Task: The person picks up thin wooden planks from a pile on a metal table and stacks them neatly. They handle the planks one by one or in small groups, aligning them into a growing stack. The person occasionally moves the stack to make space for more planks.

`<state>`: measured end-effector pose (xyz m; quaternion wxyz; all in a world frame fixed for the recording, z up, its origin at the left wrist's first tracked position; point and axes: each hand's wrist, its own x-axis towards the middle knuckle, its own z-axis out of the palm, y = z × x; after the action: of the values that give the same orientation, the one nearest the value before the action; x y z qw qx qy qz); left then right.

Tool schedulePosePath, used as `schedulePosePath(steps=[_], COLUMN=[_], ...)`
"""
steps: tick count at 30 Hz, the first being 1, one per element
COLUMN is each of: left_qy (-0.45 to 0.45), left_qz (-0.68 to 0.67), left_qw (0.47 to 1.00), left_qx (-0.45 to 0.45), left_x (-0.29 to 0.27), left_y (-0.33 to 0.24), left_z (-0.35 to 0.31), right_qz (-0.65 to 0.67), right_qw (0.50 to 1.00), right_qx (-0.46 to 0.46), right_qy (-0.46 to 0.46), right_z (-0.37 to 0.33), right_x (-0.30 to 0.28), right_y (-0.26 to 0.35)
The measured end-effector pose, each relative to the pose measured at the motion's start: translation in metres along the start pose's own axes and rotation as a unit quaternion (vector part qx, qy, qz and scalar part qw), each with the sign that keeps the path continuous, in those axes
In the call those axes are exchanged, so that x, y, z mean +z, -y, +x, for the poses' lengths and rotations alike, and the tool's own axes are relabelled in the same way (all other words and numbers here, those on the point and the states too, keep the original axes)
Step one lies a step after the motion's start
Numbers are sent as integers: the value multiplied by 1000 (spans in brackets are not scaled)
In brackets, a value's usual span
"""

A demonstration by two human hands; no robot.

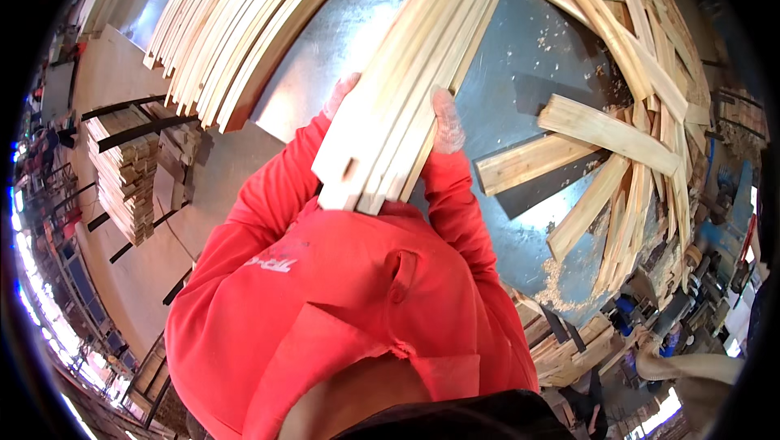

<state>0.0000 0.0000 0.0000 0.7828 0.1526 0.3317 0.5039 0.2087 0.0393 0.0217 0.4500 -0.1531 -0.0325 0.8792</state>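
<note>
Table (504, 74): metal, with loose boards (609, 133) rightward.
Held boards (414, 58): between both hands, long axis running from the red top (349, 277) away and slightly right.
Right hand (448, 125): clasps the right edge, thumb on top.
Left hand (341, 97): clasps the left edge, fingers partly hidden.
Nearer hand: neither; both touch.

Top (341, 294): red, loosely folded;
Sleeves (272, 192): long, matching red (somewhat creased);
Print (275, 264): small, white, on the left.
</note>
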Motion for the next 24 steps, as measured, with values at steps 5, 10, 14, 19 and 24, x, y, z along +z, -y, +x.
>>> schedulePosePath(steps=[5,10,14,19,24], left_qy=[-156,-383,-338,-236,-265], left_qz=[145,541,756,905,917], left_qw=[975,709,526,334,289], left_qx=[-65,-241,194,-114,-69], left_x=[-28,17,51,6,-23], left_y=[25,-83,-108,-107,-101], left_z=[-3,-70,-104,-77,-75], right_qz=[-381,-718,-770,-921,-689], right_qw=[911,684,626,349,253], right_qx=[-27,-6,79,-132,8], right_qy=[-157,-126,-95,115,-679], right_z=[14,24,50,89,29], right_x=[3,15,64,64,40], right_y=[-13,-66,-90,-65,131])
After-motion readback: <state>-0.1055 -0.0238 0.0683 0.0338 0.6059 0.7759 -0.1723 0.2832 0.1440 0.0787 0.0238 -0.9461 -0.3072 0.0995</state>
